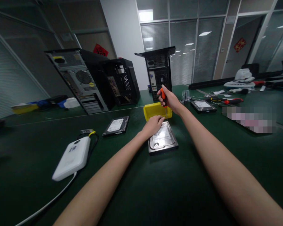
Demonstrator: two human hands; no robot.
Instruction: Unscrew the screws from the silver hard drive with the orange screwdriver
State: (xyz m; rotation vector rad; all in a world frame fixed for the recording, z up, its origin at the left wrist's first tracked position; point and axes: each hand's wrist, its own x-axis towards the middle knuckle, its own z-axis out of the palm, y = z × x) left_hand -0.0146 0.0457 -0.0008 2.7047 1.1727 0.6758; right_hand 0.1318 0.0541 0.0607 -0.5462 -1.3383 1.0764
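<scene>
A silver hard drive point(162, 138) lies on the green table in front of me, its metal lid facing up. My left hand point(153, 126) rests over its far left corner, fingers bent against the drive and steadying it. In my right hand point(170, 99) is a screwdriver point(163, 95) with an orange and black handle, gripped in closed fingers. Its thin shaft points down, and the tip meets the far edge of the drive close to my left fingertips. Just behind the drive stands a yellow open box point(155, 110), partly hidden by my hands.
Another hard drive point(116, 125) lies to the left, and one more point(203, 105) to the right. A white power bank-like device point(73, 157) with a cable is at front left. Computer cases point(85, 78) stand behind. Pliers point(233, 101) and other tools lie at right.
</scene>
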